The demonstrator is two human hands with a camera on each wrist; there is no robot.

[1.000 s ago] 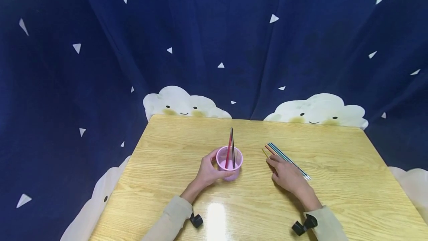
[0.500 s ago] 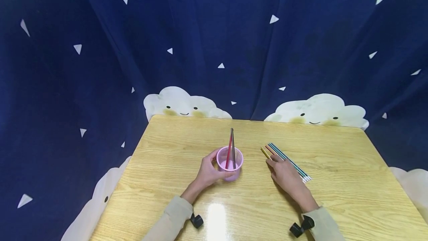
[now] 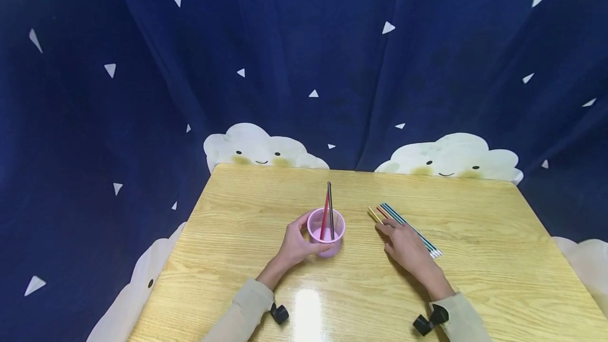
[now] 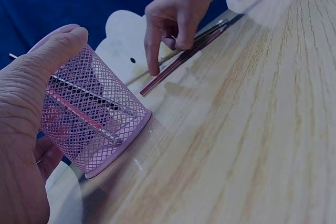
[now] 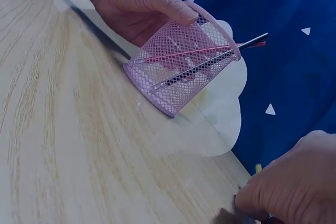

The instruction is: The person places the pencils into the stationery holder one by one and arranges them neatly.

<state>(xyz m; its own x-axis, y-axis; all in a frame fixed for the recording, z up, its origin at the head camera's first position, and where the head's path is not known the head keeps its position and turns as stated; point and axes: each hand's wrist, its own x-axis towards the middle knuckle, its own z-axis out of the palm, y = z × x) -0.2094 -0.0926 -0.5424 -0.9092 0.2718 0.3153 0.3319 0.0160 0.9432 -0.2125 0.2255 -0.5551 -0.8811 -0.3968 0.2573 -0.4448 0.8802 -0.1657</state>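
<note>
My left hand [image 3: 295, 243] grips a pink mesh pencil cup [image 5: 184, 59] from its left side, thumb towards the front. Inside lean a red pencil [image 3: 324, 219] and a black pencil [image 3: 331, 210], their upper ends above the rim. To the right, my right hand [image 3: 408, 249] is low over the table, pinching a yellow pencil [image 3: 374, 215] whose far end sticks out past the fingers. Beside and partly under that hand lie dark green-blue pencils [image 3: 418, 234] and a red one [image 3: 381, 210]. The fingertips' contact is partly hidden.
The wooden table [image 3: 361, 300] reflects a bright patch near its front. Behind it hangs a dark blue curtain [image 3: 285, 41] with white triangles and clouds. Both wrists carry black cameras.
The yellow pencil has shifted slightly left and away from the other pencils, along with the right hand's fingers. The left hand and the pencil cup have stayed in place.
</note>
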